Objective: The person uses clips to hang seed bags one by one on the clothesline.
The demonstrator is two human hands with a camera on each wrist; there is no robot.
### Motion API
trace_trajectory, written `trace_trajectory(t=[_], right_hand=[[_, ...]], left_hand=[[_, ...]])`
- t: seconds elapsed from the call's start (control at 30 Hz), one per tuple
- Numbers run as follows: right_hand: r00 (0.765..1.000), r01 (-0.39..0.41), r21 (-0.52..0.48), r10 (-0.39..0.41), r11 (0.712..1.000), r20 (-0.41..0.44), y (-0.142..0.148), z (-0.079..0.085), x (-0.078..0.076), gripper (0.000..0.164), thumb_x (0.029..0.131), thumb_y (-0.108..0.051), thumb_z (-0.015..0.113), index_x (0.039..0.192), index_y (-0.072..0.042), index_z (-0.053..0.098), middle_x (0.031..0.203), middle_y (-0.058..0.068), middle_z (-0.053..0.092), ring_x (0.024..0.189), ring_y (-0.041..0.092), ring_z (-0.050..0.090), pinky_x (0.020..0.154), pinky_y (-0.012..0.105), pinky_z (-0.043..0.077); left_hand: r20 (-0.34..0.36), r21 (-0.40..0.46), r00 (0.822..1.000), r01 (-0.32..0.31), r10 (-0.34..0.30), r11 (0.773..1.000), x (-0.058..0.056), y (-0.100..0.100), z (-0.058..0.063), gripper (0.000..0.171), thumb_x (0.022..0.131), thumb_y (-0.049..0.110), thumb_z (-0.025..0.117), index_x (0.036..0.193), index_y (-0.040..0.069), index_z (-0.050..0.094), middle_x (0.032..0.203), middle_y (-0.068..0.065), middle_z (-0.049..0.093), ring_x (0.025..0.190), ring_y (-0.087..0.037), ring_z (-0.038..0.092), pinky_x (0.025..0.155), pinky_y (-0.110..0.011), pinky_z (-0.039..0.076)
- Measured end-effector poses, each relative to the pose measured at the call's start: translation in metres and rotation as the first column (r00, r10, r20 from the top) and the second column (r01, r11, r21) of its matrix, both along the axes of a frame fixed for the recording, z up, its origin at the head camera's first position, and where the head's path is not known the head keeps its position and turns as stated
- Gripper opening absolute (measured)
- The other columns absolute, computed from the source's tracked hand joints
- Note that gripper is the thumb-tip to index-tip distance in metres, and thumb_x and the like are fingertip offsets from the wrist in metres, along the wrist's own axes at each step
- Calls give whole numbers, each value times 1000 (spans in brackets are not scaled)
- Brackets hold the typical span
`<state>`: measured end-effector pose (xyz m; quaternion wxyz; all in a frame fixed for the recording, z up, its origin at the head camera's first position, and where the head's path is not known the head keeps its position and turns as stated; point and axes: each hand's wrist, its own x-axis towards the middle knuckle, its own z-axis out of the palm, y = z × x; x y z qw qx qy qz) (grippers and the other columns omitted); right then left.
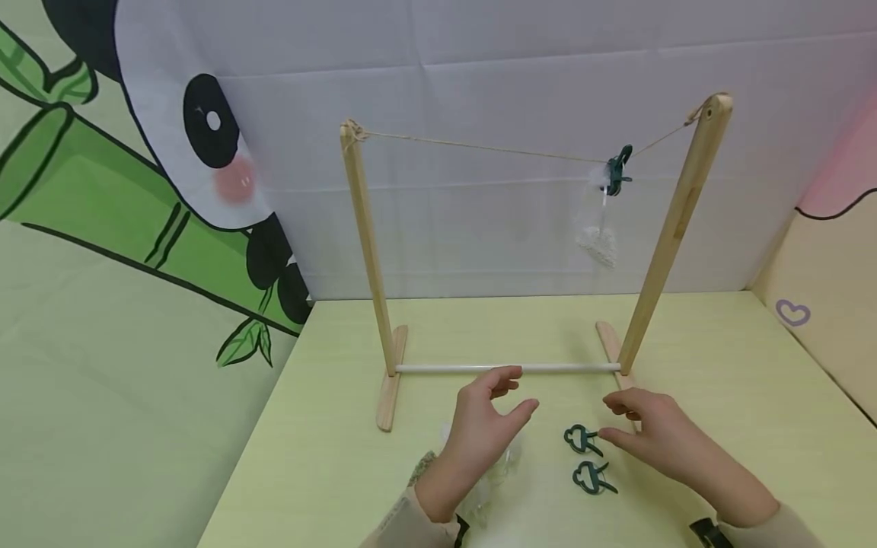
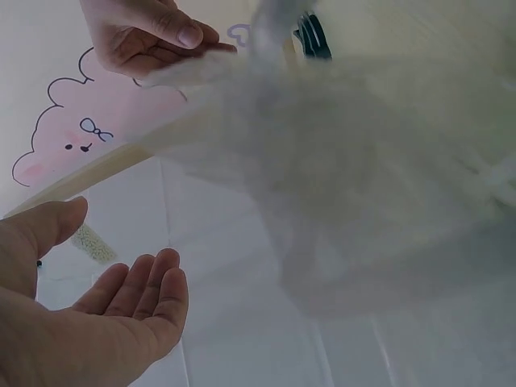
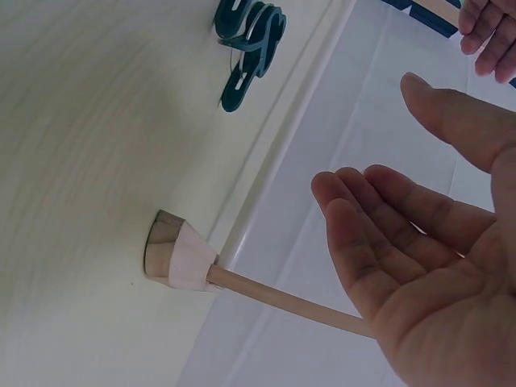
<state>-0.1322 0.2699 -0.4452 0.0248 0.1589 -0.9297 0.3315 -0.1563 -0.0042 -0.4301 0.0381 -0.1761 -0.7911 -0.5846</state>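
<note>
Pale cloth printed with a panda and bamboo [image 1: 103, 183] rose behind a light yellow counter [image 1: 315, 457], meeting its back edge. Two dark green clips, the farther one [image 1: 582, 440] and the nearer one [image 1: 594, 478], lay on that counter, well in from its right edge. Just beside the farther clip hovered the right hand [image 1: 651, 426], its fingers loosely bent and grasping nothing; whether its thumb touched the clip could not be told. The left hand [image 1: 479, 422] was empty too, its thumb spread from relaxed fingers, above some clear plastic bags [image 1: 479, 498] that its forearm partly hid. Beyond the hands, toward the counter's back edge, stood two wooden posts, the left post [image 1: 366, 247] and the right post [image 1: 674, 228], on flat wooden feet. A white rod [image 1: 569, 368] joined them low down, and a string [image 1: 473, 144] ran between their tops. Near the right post, dark green clipping [image 1: 617, 173] gripped the string, with a clear bag of whitish grains [image 1: 601, 245] hanging below. Beyond the counter's right edge, a purple heart [image 1: 792, 312] marked the side panel.
</note>
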Motion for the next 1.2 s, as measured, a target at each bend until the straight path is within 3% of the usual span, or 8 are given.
trace_trajectory(t=[0.23, 0.6, 0.93, 1.2], right_hand=[[999, -12, 7, 11, 1000, 47, -5, -13, -2, 41, 82, -18, 87, 112, 5, 70, 109, 13, 70, 95, 33, 67, 81, 50, 56], [998, -40, 54, 37, 998, 59, -10, -28, -8, 44, 79, -18, 89, 111, 5, 70, 107, 10, 69, 94, 30, 66, 79, 48, 56], [993, -74, 175, 57, 982, 99, -17, -39, -14, 41, 76, -17, 90, 105, 4, 71, 97, 3, 65, 91, 25, 63, 81, 47, 54], [995, -86, 218, 75, 972, 60, -16, -45, -18, 33, 74, -11, 89, 100, 1, 71, 93, 1, 61, 88, 21, 61, 79, 44, 54]], left_hand=[[31, -6, 999, 15, -15, 1000, 1, 5, -3, 38, 89, 16, 82, 124, 9, 69, 119, 4, 68, 107, -18, 64, 93, -35, 52], [64, -38, 997, 44, -41, 998, 3, 15, -11, 38, 88, 16, 82, 124, 10, 69, 120, 6, 68, 106, -17, 65, 92, -34, 52], [75, -56, 995, 76, -72, 996, 6, 20, -13, 40, 90, 18, 81, 127, 11, 68, 122, 7, 66, 108, -15, 63, 93, -36, 52], [107, -52, 990, 97, -91, 994, 4, 21, -16, 40, 90, 20, 82, 126, 10, 68, 121, 7, 66, 108, -19, 64, 92, -32, 52]])
